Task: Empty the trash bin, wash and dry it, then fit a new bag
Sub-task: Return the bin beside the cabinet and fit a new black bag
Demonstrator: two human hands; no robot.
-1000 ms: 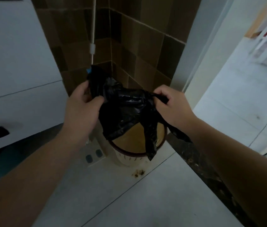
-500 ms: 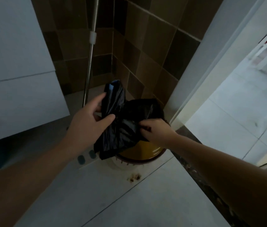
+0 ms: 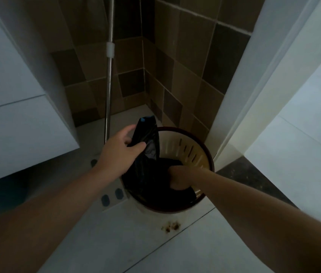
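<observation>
Trash bin (image 3: 187, 146), round with a dark rim and slotted cream wall, stands on the tiled floor (image 3: 175, 251) in the far corner beside the white door frame (image 3: 240, 107). Your left hand (image 3: 119, 152) pinches the black bag (image 3: 145, 138) at the bin's left rim, thumb over the plastic, one bag corner standing up above it. Your right hand (image 3: 179, 177) is down inside the bin, pressing into the bag; its fingers are buried, so their grip cannot be told. A metal pole (image 3: 109, 79) leans in the corner behind.
</observation>
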